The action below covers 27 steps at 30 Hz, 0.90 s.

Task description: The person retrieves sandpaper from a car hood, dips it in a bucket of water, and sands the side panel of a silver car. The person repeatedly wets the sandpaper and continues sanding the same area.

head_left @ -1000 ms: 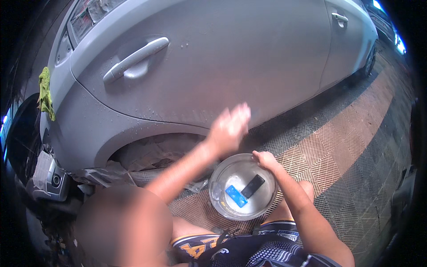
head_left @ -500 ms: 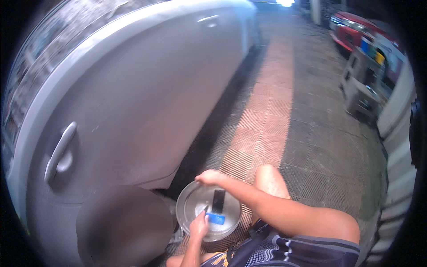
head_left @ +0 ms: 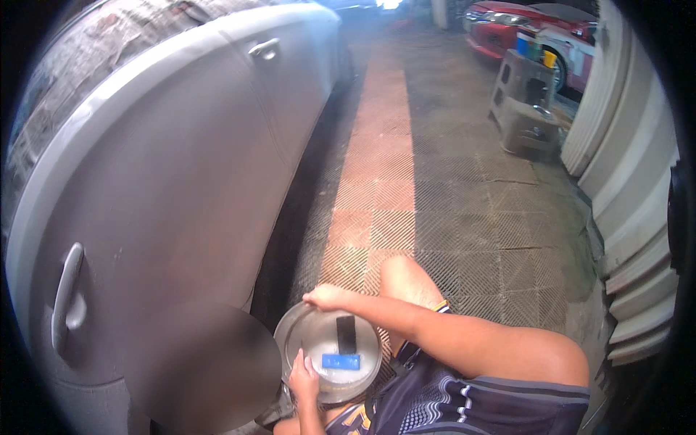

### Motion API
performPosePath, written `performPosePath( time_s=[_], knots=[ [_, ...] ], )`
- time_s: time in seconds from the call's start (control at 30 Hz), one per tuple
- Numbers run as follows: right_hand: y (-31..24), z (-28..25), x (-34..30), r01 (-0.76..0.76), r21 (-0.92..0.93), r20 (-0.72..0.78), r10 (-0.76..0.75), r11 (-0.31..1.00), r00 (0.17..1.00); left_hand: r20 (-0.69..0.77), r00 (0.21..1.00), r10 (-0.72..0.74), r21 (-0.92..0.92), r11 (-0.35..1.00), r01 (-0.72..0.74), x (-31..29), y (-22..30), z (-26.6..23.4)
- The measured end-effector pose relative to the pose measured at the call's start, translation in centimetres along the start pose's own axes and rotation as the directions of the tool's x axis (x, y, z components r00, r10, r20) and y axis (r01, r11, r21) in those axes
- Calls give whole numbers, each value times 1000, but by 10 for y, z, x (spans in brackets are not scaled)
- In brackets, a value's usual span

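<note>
A round, pale grey bowl (head_left: 317, 332) is low in the middle of the view, just in front of the seated person's lap. Inside it lie two small blocks: a blue block (head_left: 341, 361), set crosswise, and a black block (head_left: 346, 334) pointing away from the person, its near end meeting the blue one. The right hand (head_left: 324, 296) reaches across to the bowl's far rim, fingers curled over it in a grip. The left hand (head_left: 303, 377) is above the bowl's left side, fingers pointing away and partly extended; whether it holds anything cannot be told. Beside the bowl is the person's bare knee (head_left: 404, 274), with dark patterned clothing (head_left: 435, 399) nearer. A silver car (head_left: 167, 167) fills the left. Ahead runs a ridged tile floor (head_left: 464, 210) with an orange-pink stripe (head_left: 380, 145). On the right are grey stools (head_left: 523, 80), a ribbed white panel (head_left: 634, 174) and, farther off, a red car (head_left: 493, 36).
</note>
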State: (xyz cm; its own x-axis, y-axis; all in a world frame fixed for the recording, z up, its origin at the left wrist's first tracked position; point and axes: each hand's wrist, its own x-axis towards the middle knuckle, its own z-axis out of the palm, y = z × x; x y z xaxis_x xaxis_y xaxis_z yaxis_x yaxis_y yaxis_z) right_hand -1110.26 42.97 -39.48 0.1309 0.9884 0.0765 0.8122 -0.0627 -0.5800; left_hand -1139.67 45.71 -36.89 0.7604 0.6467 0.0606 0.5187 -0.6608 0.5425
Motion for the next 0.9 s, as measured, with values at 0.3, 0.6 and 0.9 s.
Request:
performPosePath(
  time_s=[0.3, 0.6, 0.9],
  knots=[
    [38, 10, -12, 39, -52, -87, -44, 998, 995, -14, 999, -44, -25, 999, 44, 6, 10, 8],
    [14, 0, -6, -10, -124, -19, 8, 992, 1000, 58, 996, -71, 77, 995, 66, 0, -1, 15],
    [12, -4, -11, -17, -144, -17, 14, 989, 1000, 14, 998, -55, 83, 995, 53, -1, -1, 21]
  ],
)
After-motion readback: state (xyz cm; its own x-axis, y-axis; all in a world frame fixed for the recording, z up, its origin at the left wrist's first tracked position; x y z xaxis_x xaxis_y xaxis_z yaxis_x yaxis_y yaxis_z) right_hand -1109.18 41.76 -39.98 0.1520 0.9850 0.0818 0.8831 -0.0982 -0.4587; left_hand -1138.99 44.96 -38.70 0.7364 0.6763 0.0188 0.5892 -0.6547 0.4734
